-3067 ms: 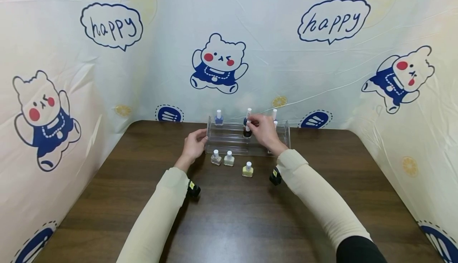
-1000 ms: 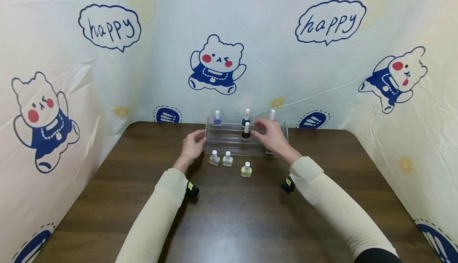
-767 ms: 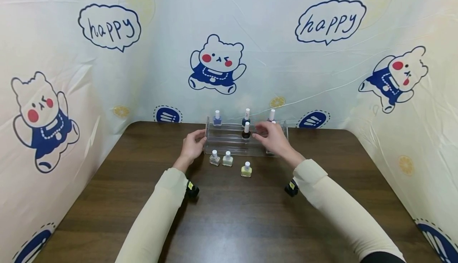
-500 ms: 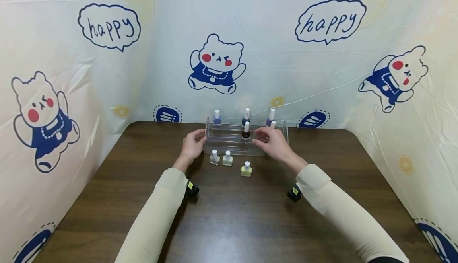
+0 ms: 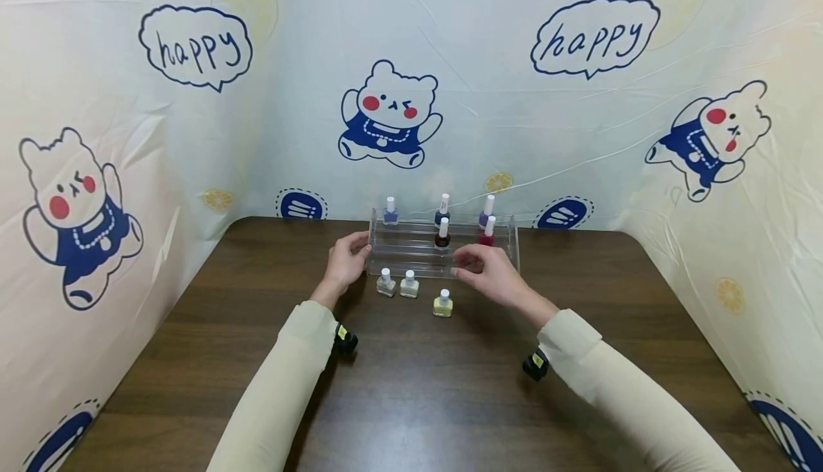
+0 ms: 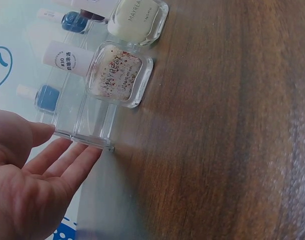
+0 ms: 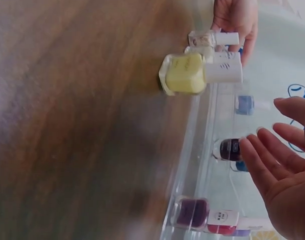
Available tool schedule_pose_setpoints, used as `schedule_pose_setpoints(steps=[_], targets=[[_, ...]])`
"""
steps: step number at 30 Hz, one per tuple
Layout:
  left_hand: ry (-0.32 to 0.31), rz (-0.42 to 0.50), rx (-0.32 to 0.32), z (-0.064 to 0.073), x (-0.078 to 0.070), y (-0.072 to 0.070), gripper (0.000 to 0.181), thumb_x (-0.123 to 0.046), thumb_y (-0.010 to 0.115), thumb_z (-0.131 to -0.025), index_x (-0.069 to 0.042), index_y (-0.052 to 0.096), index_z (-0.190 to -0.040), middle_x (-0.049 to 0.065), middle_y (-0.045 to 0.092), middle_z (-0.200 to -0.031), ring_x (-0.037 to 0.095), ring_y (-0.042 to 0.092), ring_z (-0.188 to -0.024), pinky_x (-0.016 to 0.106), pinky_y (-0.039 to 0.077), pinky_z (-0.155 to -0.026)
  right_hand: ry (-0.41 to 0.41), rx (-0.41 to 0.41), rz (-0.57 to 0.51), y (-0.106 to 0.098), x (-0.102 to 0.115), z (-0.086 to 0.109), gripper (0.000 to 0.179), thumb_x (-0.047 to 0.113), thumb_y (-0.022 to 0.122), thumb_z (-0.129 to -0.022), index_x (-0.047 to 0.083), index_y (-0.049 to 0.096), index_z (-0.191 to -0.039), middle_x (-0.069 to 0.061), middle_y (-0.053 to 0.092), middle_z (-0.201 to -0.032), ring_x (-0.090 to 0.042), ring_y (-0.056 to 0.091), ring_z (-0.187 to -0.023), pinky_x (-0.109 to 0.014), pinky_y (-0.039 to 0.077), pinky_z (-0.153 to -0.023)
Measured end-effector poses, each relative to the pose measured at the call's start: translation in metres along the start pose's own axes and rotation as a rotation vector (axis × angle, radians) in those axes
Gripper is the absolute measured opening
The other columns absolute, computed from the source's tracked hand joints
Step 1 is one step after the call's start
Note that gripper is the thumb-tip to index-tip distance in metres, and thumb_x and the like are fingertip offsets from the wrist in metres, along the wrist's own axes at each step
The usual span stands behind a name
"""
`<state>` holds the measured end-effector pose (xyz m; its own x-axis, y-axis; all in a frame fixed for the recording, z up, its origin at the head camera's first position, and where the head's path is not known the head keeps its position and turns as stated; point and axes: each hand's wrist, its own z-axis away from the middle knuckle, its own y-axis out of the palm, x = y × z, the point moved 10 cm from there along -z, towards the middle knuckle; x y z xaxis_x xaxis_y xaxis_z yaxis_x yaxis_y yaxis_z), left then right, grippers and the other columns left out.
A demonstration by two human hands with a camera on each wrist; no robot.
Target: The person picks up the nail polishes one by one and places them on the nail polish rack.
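A clear tiered rack (image 5: 411, 247) stands at the back of the table. My left hand (image 5: 346, 261) rests at its left end, and in the left wrist view the fairly straight fingers (image 6: 82, 167) touch the end panel. My right hand (image 5: 491, 270) hovers over the front right of the rack with thumb and fingers apart, holding nothing. Near it, a dark nail polish bottle (image 5: 442, 236) and a red one (image 5: 486, 233) stand on the middle tier. A dark purple bottle (image 7: 192, 212) sits low at the right end, hidden behind my hand in the head view.
On the top tier stand blue (image 5: 390, 213), dark blue (image 5: 441, 211) and purple (image 5: 486, 213) bottles. Before the rack, a glittery bottle (image 5: 386, 284), a pale one (image 5: 408, 285) and a yellow one (image 5: 443, 305) stand on the wooden table (image 5: 411, 386). A printed curtain (image 5: 476, 115) hangs behind.
My right hand has let go of the dark bottle's white cap and moved right and down toward the rack's front, uncovering the red bottle. My left hand stays at the rack's end.
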<state>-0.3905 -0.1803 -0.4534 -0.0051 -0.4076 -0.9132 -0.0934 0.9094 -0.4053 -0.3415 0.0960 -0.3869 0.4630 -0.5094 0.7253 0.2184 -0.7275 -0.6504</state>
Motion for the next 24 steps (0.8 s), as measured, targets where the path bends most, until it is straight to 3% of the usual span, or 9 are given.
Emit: schedule_pose_setpoints(steps=[15, 24], targets=[[-0.005, 0.008, -0.003, -0.001, 0.001, 0.001, 0.039, -0.007, 0.054, -0.106, -0.006, 0.056, -0.145, 0.018, 0.061, -0.141, 0.033, 0.063, -0.121, 0.045, 0.059, -0.093, 0.013, 0.116, -0.039, 0.02, -0.001, 0.016, 0.027, 0.011, 0.075, -0.093, 0.005, 0.071, -0.119, -0.016, 0.072, -0.116, -0.022, 0.069, -0.102, -0.04, 0.06, -0.09], [-0.004, 0.014, 0.002, -0.001, 0.002, 0.001, 0.04, -0.007, 0.054, -0.106, -0.006, 0.055, -0.146, 0.019, 0.06, -0.141, 0.034, 0.063, -0.122, 0.045, 0.059, -0.093, -0.012, 0.167, -0.058, 0.034, 0.001, 0.022, 0.025, 0.012, 0.078, -0.092, 0.002, 0.072, -0.114, -0.004, 0.073, -0.105, -0.018, 0.068, -0.096, -0.036, 0.061, -0.086]])
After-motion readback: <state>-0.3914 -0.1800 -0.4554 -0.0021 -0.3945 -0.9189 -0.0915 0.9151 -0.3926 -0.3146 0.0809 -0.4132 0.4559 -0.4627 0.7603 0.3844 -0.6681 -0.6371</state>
